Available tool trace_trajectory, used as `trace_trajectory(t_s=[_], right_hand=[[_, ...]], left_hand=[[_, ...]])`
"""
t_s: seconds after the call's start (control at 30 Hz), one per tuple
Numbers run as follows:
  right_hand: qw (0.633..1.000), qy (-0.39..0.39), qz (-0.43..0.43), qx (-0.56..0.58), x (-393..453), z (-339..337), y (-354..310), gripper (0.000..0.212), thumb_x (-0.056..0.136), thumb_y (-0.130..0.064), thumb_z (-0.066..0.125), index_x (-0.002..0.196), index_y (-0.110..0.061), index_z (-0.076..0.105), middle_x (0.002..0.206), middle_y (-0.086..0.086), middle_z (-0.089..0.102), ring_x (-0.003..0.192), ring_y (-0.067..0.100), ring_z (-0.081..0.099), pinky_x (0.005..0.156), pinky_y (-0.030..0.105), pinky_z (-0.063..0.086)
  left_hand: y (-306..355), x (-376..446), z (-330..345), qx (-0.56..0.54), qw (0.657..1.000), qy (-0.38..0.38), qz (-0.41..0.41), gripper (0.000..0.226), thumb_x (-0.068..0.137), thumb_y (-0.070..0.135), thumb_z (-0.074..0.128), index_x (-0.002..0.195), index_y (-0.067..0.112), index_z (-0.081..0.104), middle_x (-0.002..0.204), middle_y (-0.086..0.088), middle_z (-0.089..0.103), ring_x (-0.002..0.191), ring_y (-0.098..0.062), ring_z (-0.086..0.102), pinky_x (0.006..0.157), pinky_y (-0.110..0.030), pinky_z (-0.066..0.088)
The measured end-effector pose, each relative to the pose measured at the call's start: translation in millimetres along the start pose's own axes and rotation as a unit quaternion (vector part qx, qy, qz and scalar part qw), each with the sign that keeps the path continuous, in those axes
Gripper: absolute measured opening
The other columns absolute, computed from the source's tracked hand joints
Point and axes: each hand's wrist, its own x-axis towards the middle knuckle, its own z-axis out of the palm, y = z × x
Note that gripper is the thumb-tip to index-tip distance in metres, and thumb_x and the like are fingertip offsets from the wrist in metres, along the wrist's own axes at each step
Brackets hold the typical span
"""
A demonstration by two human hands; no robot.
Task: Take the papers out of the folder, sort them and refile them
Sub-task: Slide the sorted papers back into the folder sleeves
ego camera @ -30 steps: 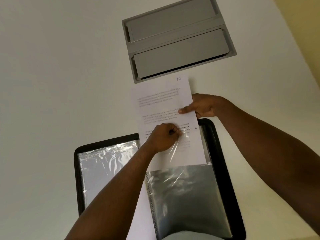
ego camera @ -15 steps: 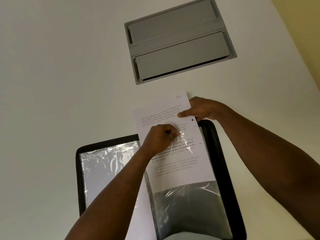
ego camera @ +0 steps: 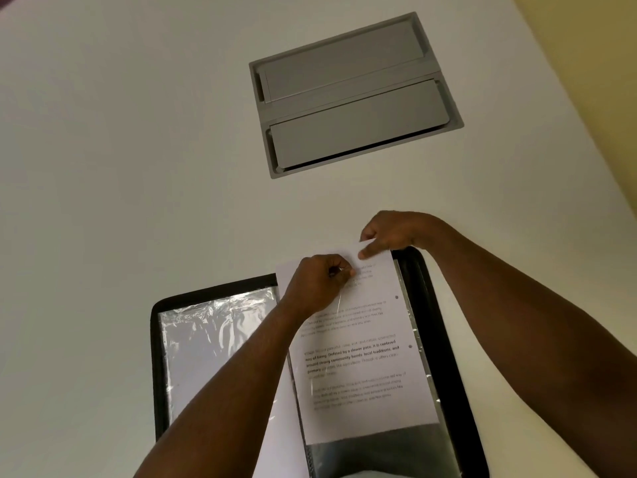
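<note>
A black folder [ego camera: 444, 339] lies open on the white table, with clear plastic sleeves on both sides. A printed sheet of paper [ego camera: 362, 374] sits most of the way inside the right-hand sleeve [ego camera: 379, 457]; its top edge sticks out past the folder's far rim. My left hand [ego camera: 319, 284] pinches the sleeve's clear top edge, fingers curled. My right hand [ego camera: 386, 234] pinches the paper's top right corner between thumb and fingers. The left-hand sleeve [ego camera: 213, 339] is crinkled and shiny.
A grey recessed cable hatch [ego camera: 355, 94] with two flaps is set into the table beyond my hands. The white table [ego camera: 120, 150] stretches to the left and far side. A yellow wall [ego camera: 593, 63] runs along the right.
The paper has slid down toward me, deeper into the right-hand sleeve, with my right hand following it. My left hand keeps its pinch on the sleeve's edge.
</note>
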Motion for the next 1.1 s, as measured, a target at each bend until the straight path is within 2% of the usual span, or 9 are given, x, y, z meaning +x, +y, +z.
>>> trace_trajectory(t_s=[0.1, 0.23, 0.37, 0.5, 0.6, 0.67, 0.83, 0.9, 1.1], right_hand=[[0.993, 0.104, -0.053, 0.036, 1, 7, -3, 0.017, 0.086, -0.023, 0.071, 0.100, -0.013, 0.073, 0.095, -0.009, 0.065, 0.094, 0.012, 0.060, 0.081, 0.025, 0.048], [0.993, -0.035, -0.046, -0.107, -2, 10, -7, 0.010, 0.088, -0.017, 0.065, 0.091, -0.022, 0.074, 0.084, -0.018, 0.062, 0.086, 0.006, 0.056, 0.073, 0.020, 0.046], [0.993, -0.034, -0.040, -0.105, -3, 9, -5, 0.011, 0.086, -0.015, 0.067, 0.093, -0.019, 0.075, 0.087, -0.016, 0.067, 0.090, 0.006, 0.060, 0.083, 0.027, 0.048], [0.991, 0.113, -0.028, 0.069, -9, 16, 2, 0.012, 0.086, -0.024, 0.071, 0.092, -0.013, 0.073, 0.086, -0.003, 0.073, 0.076, 0.008, 0.063, 0.070, 0.023, 0.050], [0.941, 0.314, -0.018, 0.122, -16, 28, 12, 0.016, 0.090, -0.027, 0.064, 0.097, -0.014, 0.072, 0.089, -0.002, 0.073, 0.082, 0.011, 0.066, 0.079, 0.027, 0.052], [0.915, 0.377, -0.005, 0.141, -22, 41, 21, 0.015, 0.092, -0.026, 0.061, 0.093, -0.015, 0.071, 0.084, -0.002, 0.073, 0.078, 0.012, 0.066, 0.077, 0.024, 0.051], [0.885, 0.443, 0.041, 0.135, -30, 98, 49, 0.011, 0.092, -0.028, 0.060, 0.091, -0.020, 0.068, 0.076, -0.008, 0.067, 0.070, 0.013, 0.064, 0.060, 0.020, 0.048], [0.879, 0.464, -0.012, 0.106, -79, 153, 35, 0.013, 0.092, -0.029, 0.062, 0.100, -0.020, 0.066, 0.086, -0.006, 0.067, 0.077, 0.015, 0.064, 0.067, 0.031, 0.054], [0.870, 0.491, -0.025, 0.038, -92, 188, 59, 0.030, 0.088, -0.022, 0.068, 0.115, -0.013, 0.061, 0.116, 0.005, 0.063, 0.106, 0.024, 0.054, 0.086, 0.041, 0.051]], left_hand=[[0, 0, 2, -0.001, 1.000, 0.005, -0.001, 0.014, 0.092, 0.027, 0.065, 0.093, 0.016, 0.074, 0.084, 0.002, 0.072, 0.075, -0.010, 0.064, 0.070, -0.017, 0.048], [2, -1, 3, 0.017, 1.000, 0.010, 0.006, 0.013, 0.093, 0.026, 0.063, 0.094, 0.017, 0.073, 0.082, 0.002, 0.070, 0.072, -0.013, 0.063, 0.060, -0.009, 0.041], [4, -2, 3, 0.023, 1.000, 0.011, 0.009, 0.015, 0.093, 0.028, 0.063, 0.096, 0.017, 0.073, 0.086, 0.001, 0.072, 0.076, -0.016, 0.066, 0.070, -0.023, 0.051], [2, -6, 4, 0.013, 0.999, 0.036, 0.000, 0.012, 0.091, 0.024, 0.065, 0.099, 0.017, 0.071, 0.089, 0.004, 0.071, 0.078, -0.010, 0.063, 0.069, -0.015, 0.046], [1, -15, 3, -0.006, 0.996, 0.093, 0.006, 0.034, 0.086, 0.026, 0.071, 0.118, 0.017, 0.063, 0.103, 0.006, 0.063, 0.089, -0.008, 0.060, 0.076, -0.015, 0.047], [-5, -22, 2, -0.030, 0.992, 0.123, 0.010, 0.047, 0.086, 0.028, 0.072, 0.129, 0.017, 0.055, 0.118, 0.008, 0.056, 0.100, -0.006, 0.057, 0.079, -0.011, 0.045], [-40, -49, 0, -0.017, 0.986, 0.161, -0.041, 0.045, 0.089, 0.026, 0.068, 0.131, 0.016, 0.054, 0.127, 0.002, 0.056, 0.111, -0.012, 0.056, 0.091, -0.031, 0.050], [-48, -129, -8, 0.005, 0.977, 0.209, -0.043, 0.044, 0.089, 0.026, 0.067, 0.130, 0.014, 0.055, 0.129, -0.002, 0.058, 0.114, -0.018, 0.057, 0.095, -0.036, 0.050], [-98, -162, -6, 0.052, 0.965, 0.213, -0.143, 0.043, 0.090, 0.025, 0.064, 0.131, 0.012, 0.056, 0.130, -0.008, 0.058, 0.117, -0.025, 0.056, 0.100, -0.038, 0.045]])
